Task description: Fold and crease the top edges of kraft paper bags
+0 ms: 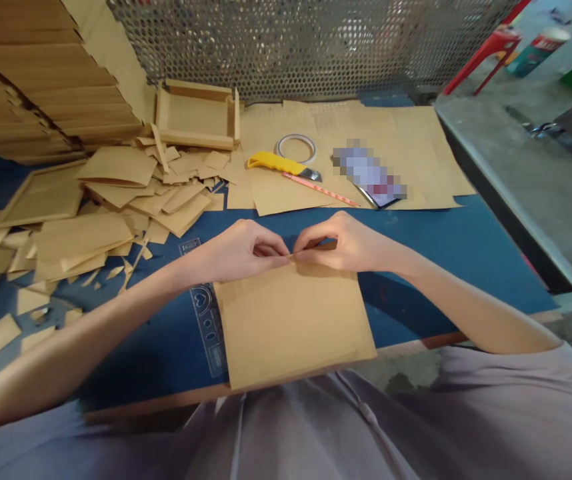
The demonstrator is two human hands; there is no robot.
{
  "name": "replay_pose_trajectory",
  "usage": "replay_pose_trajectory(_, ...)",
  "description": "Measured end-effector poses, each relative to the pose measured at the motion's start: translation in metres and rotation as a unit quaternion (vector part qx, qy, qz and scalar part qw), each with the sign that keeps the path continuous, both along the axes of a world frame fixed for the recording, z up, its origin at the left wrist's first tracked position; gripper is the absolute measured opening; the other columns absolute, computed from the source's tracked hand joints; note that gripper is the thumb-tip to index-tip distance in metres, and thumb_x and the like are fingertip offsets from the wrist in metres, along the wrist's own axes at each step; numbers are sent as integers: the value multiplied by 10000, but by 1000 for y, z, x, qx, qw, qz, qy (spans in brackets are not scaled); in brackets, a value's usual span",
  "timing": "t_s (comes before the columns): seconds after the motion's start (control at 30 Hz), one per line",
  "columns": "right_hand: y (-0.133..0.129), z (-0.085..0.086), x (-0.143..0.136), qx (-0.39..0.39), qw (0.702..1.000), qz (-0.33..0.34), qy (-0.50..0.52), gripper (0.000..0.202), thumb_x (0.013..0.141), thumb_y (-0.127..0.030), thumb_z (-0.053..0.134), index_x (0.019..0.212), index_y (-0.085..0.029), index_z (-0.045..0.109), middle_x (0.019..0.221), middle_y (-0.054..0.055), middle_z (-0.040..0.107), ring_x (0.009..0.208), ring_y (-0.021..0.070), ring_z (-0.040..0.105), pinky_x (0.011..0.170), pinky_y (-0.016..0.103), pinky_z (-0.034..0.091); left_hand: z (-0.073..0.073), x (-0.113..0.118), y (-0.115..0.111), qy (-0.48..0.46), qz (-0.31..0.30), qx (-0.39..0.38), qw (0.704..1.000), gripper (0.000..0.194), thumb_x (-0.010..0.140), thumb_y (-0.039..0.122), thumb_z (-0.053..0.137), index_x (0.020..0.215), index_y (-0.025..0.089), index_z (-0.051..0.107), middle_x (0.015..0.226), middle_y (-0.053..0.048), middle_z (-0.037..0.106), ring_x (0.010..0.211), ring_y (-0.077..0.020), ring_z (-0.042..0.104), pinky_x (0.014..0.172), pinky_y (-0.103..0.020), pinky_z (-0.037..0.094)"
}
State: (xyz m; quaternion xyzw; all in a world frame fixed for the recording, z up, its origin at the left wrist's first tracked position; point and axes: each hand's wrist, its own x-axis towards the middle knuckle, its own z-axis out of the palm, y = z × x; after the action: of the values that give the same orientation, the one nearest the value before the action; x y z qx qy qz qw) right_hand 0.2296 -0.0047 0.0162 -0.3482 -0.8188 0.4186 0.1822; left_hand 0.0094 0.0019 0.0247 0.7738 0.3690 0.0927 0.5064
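A flat brown cardboard piece (296,327) lies at the front edge of the blue table, close to my body. My left hand (246,252) pinches its far edge near the middle, fingers curled and thumb pressed on the edge. Right beside it, my right hand (339,243) pinches the same edge, the fingertips of both hands nearly touching. Under the left side of the cardboard, a clear ruler stencil (206,313) is partly covered. Whatever is between the fingertips is too small to make out.
Cardboard scraps (86,233) cover the left side. An open cardboard tray (196,117), tape ring (296,148), yellow cutter (276,162), pink pencil (321,189) and phone (371,177) sit at the back, before a perforated metal panel (286,53). Stacked cardboard (41,73) rises back left.
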Motion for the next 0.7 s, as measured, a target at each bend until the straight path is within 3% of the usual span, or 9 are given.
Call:
replay_pose_trajectory(0.1,4,-1,0,-30,1000,-3,-7,151,829,-187,588,794,-167,733,790,28,743,739,154,658,686,256,493,0,3,0,-7,3,32,999,230,827,319,614,824,135,752,733,-23,742,683,-150,675,605,-191,494)
replay_pose_trajectory(0.23,11,-5,9,-86,996,-19,15,169,816,-300,653,776,-156,732,773,46,731,726,158,642,650,258,487,-5,-2,3,-35,26,-7,999,238,823,338,637,830,134,759,728,-25,743,644,-141,663,551,-181,480)
replay_pose_trajectory(0.47,9,-14,28,-134,988,-69,41,245,787,-388,706,739,-149,729,722,49,700,659,139,596,594,261,447,-10,-26,5,-28,53,-25,998,235,821,363,657,826,156,769,769,-42,759,683,-154,683,592,-194,522)
replay_pose_trajectory(0.7,11,-18,44,-132,983,-118,52,277,773,-431,719,732,-158,736,704,44,703,646,142,602,597,273,445,-11,-49,1,-21,64,-10,998,239,839,374,652,826,156,748,772,-33,756,688,-138,681,595,-170,524)
